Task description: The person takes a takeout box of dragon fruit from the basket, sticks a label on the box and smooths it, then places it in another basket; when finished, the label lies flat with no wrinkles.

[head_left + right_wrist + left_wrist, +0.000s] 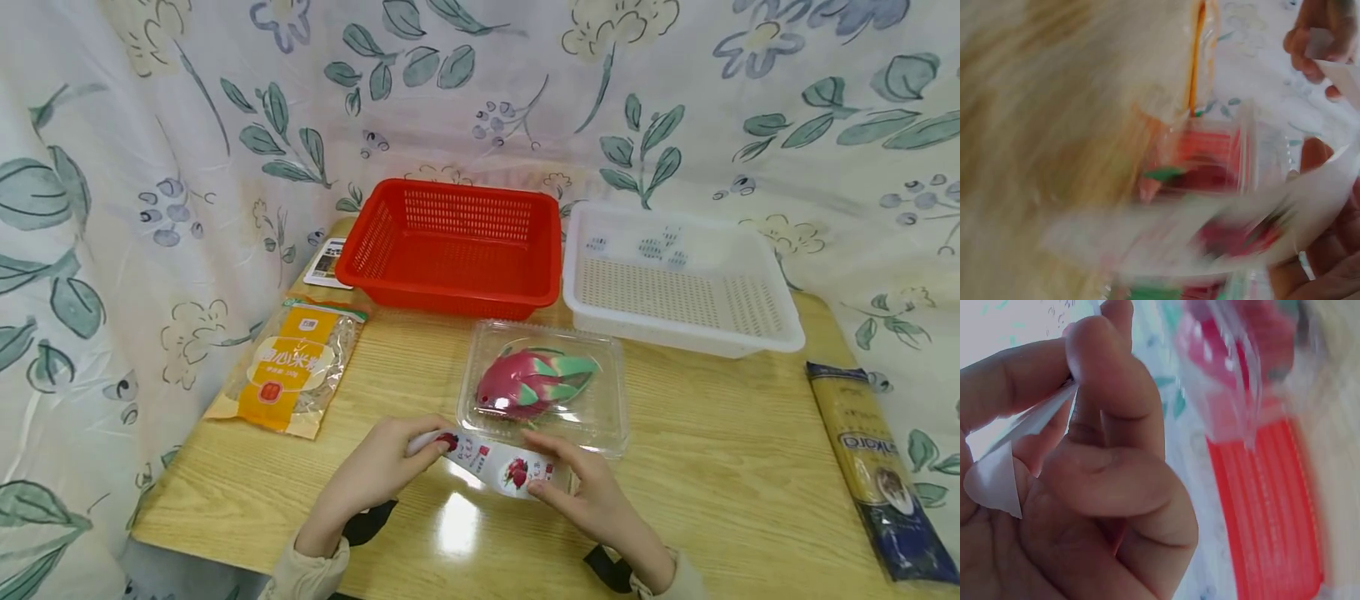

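A white strip of printed labels with red dragon fruit pictures stretches between both hands. My left hand pinches its left end between thumb and fingers; in the left wrist view, the strip's white end lies curled at the palm. With thumb and fingers, my right hand grips the other end. Just beyond the strip sits a clear plastic box, closed over a pink and green dragon fruit. Blurred in the right wrist view, the strip overlaps the box.
Behind the box stand a red basket and a white basket. A yellow food packet lies at the left, near a small printed card beside the red basket. Along the right edge is a gold and blue bag. Floral curtain surrounds the table.
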